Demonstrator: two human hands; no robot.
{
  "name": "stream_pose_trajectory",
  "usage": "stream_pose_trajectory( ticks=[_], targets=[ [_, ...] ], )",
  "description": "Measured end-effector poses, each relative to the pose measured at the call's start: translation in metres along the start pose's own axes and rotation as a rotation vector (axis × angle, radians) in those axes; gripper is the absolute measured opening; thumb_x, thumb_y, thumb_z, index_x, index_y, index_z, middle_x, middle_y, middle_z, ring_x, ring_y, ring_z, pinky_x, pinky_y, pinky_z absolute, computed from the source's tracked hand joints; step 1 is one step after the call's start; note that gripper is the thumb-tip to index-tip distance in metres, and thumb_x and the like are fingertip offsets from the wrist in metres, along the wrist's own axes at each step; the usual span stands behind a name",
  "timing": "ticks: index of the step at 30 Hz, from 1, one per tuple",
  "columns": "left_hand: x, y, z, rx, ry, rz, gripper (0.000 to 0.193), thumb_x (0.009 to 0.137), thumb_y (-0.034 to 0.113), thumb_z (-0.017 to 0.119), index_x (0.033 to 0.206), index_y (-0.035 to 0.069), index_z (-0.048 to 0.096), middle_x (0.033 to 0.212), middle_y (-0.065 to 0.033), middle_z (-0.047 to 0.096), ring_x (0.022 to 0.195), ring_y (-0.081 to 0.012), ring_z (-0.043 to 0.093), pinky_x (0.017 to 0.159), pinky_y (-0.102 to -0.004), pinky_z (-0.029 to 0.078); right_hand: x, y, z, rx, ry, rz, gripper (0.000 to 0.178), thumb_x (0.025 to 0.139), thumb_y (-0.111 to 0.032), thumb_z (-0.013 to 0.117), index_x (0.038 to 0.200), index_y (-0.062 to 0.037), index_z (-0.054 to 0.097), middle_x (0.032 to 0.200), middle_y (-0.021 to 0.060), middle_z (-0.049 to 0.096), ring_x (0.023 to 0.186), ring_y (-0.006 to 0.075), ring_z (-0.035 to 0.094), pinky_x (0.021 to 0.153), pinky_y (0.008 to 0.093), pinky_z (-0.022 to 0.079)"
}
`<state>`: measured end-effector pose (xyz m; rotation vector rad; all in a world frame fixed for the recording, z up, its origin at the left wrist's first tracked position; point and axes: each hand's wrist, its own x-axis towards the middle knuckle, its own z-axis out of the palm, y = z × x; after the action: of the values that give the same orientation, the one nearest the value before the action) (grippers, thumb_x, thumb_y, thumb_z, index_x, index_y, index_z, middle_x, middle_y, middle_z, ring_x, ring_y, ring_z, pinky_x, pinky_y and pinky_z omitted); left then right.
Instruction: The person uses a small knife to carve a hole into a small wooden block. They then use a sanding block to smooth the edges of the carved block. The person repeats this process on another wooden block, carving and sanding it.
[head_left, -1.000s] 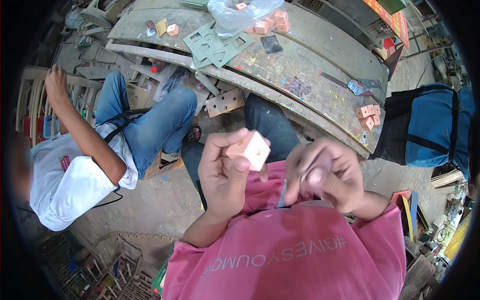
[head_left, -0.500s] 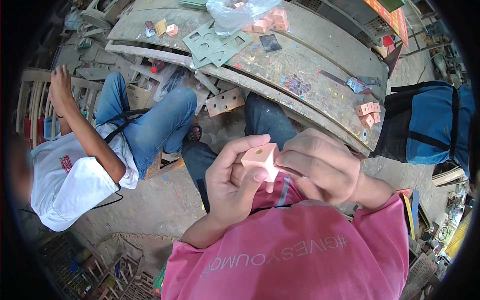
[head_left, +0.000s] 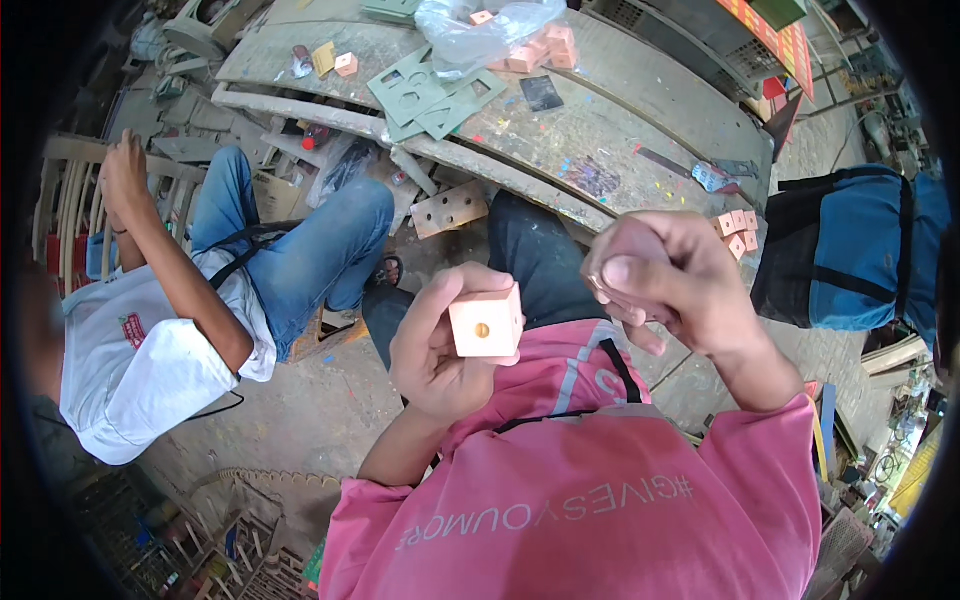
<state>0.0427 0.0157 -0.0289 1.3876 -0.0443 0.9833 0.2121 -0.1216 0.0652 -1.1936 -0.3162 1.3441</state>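
Observation:
My left hand (head_left: 440, 350) grips a pale pink block (head_left: 484, 335) shaped like a cube, its fingers behind and below it. One face of the cube, with a round yellowish hole or inset, is turned up toward me, and a smaller mark shows on its right side. Off to the right, apart from the cube, my right hand (head_left: 690, 285) is closed with the thumb pressing on a thin reddish-brown piece (head_left: 640, 250) that looks like folded sandpaper. The fingers cover much of that piece.
The worktable (head_left: 330, 35) ahead bears green stencil plates (head_left: 425, 95), a clear plastic bag (head_left: 470, 40), more pink cubes (head_left: 738, 230) and a dark square sheet (head_left: 541, 93). At left sits a person (head_left: 190, 340) in a white shirt. A blue bag (head_left: 860, 245) stands at right.
My right hand has moved away from the cube, up and to the right. The left hand has shifted slightly left and turned the cube, so its holed face now points toward me.

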Motion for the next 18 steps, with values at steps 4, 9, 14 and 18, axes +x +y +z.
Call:
stream_pose_trajectory(
  ticks=[4,9,14,18],
  targets=[
    [-0.002,0.004,0.002,-0.184,0.024,-0.196,0.056,0.080,-0.007,0.068,0.130,-0.005,0.043,0.117,-0.0237,0.057,0.089,-0.0200,0.066,0.075,-0.0294,0.057,0.003,0.006,0.008,-0.906,-0.026,-0.870,0.010,0.078,0.006,0.063,0.088,0.0086,0.062,0.082,0.0181,0.062,0.072,0.0237,0.062,0.061,0.0304,0.050],
    [-0.002,0.010,0.008,-0.184,-0.021,-0.255,0.053,0.083,-0.003,0.068,0.129,-0.006,0.043,0.117,-0.0232,0.058,0.093,-0.0187,0.065,0.078,-0.0260,0.054,0.016,0.021,0.012,-0.975,-0.150,-1.136,0.017,0.079,0.000,0.064,0.093,0.0103,0.062,0.087,0.0206,0.061,0.068,0.0259,0.061,0.059,0.0334,0.050],
    [0.000,0.020,0.006,-0.030,-0.060,-0.279,0.049,0.081,-0.006,0.067,0.125,-0.007,0.047,0.115,-0.0239,0.059,0.093,-0.0185,0.064,0.078,-0.0260,0.053,0.021,0.026,0.006,-1.221,-0.198,-1.255,0.017,0.079,0.000,0.064,0.092,0.0111,0.062,0.086,0.0210,0.060,0.064,0.0280,0.060,0.052,0.0346,0.049],
    [-0.005,0.018,0.012,0.041,-0.005,-0.260,0.042,0.080,-0.009,0.065,0.119,-0.007,0.051,0.107,-0.0244,0.063,0.091,-0.0192,0.064,0.077,-0.0263,0.052,0.017,0.022,0.012,-1.074,-0.175,-0.876,0.010,0.083,0.001,0.062,0.088,0.0095,0.062,0.082,0.0177,0.060,0.059,0.0236,0.059,0.046,0.0306,0.046]
  ],
)
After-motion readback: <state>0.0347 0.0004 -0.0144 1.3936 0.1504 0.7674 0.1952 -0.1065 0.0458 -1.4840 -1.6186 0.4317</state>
